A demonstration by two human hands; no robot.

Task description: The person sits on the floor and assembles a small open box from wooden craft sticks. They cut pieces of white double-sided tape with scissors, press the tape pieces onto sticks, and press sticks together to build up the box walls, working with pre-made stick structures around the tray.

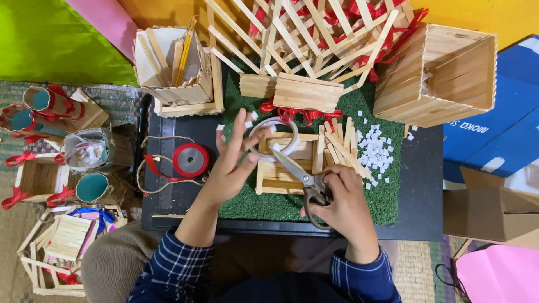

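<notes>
so my left hand (pixel 229 168) has its fingers spread, pinching the tape roll (pixel 273 138) over the little stick tray (pixel 281 180), and the scissors (pixel 303 182) gripped in my right hand (pixel 343 207) point up-left, blades angled straight at that roll.

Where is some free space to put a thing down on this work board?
Free: the dark board's right strip, between the green mat and the cardboard box; also the mat's front edge by the right hand. Crowded: around the left hand, red ribbon spool and white bits.
</notes>
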